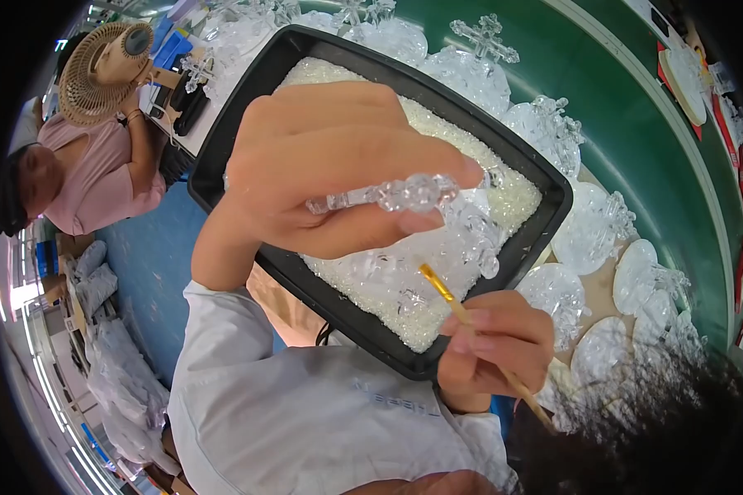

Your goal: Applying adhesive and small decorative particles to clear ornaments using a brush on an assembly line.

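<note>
1. Head view: left hand [338, 165] is raised at centre, thumb and fingers pinched shut on a clear glassy cross-shaped ornament piece [396, 195], held flat and edge-on above the tray.
2. Right hand [497, 340] at 5 o'clock, fingers closed round a thin wooden stick with a yellow tip [462, 313]; the tip points up toward 11 o'clock and sits just below the ornament piece, apart from it.
3. Black rectangular plastic tray [553, 194] lies under both hands, filled with small white-clear beads [512, 198]; more clear pieces lie on the beads.
4. Clear dome-shaped ornaments with crosses [586, 235] line the tray from 12 to 4 o'clock, on a green surface [636, 107].
5. At 9 o'clock another person in a pink top [99, 177] sits beside a tan woven fan [99, 70].
6. White sleeve [305, 412] fills 6 o'clock.
</note>
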{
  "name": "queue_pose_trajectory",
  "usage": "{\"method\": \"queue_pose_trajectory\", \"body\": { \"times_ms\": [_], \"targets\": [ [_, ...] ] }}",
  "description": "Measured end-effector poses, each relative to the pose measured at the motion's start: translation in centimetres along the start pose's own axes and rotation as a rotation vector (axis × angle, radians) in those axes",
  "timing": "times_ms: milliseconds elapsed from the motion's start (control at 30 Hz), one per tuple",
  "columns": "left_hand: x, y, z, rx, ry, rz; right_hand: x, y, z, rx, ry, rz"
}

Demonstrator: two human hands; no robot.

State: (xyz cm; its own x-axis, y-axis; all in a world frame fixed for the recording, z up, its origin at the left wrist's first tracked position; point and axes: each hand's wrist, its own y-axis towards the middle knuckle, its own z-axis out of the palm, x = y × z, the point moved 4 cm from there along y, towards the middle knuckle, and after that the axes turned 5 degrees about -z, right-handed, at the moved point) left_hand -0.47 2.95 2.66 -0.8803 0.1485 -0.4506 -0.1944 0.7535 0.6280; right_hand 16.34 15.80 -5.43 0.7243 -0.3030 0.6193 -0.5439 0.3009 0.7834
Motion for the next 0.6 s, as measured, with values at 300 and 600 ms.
{"method": "queue_pose_trajectory", "body": {
  "times_ms": [300,600],
  "targets": [
    [0.0,0.0,0.0,-0.006,-0.026,-0.048,0.4,0.0,0.1,-0.055,-0.089,-0.057],
    [1.3,-0.9,0.4,-0.057,-0.184,-0.162,0.6,0.0,-0.4,0.032,0.026,0.074]
  ]
}}
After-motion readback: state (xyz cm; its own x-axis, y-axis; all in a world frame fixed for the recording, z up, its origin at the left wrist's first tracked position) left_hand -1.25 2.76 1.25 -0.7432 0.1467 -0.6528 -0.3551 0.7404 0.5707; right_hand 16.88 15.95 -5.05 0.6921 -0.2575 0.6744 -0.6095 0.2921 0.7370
